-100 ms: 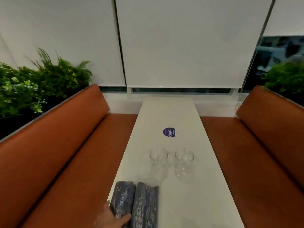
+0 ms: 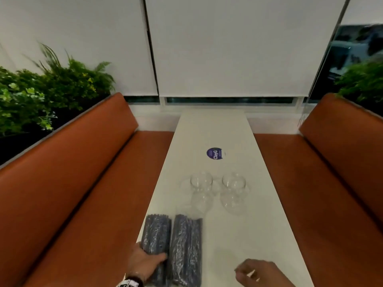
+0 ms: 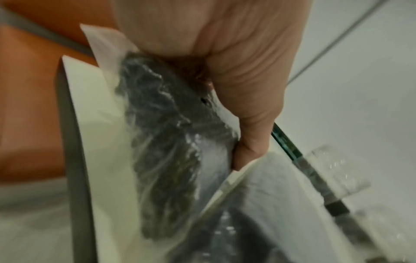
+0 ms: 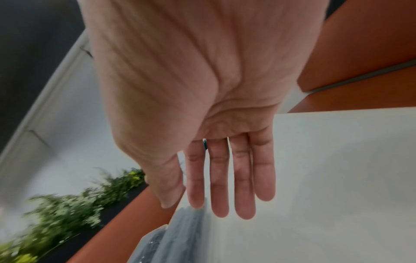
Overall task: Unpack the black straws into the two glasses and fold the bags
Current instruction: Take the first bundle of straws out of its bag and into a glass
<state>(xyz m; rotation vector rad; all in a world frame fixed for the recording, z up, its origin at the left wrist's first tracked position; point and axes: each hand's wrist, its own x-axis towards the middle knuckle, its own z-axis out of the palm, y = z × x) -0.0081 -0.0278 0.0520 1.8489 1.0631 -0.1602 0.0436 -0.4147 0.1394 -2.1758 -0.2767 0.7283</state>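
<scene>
Orange padded benches sit on both sides of a long white desk (image 2: 213, 131). Two clear plastic bags of black straws (image 2: 173, 245) lie side by side near two clear round glasses (image 2: 217, 183). Left hand (image 2: 145, 264) grips the left bag. Right hand (image 2: 263, 273) hovers, fingers (image 4: 242, 178) straight.

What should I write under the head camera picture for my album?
A left hand grips one of two bags of black straws on a white table, two empty glasses waiting beyond.
</scene>
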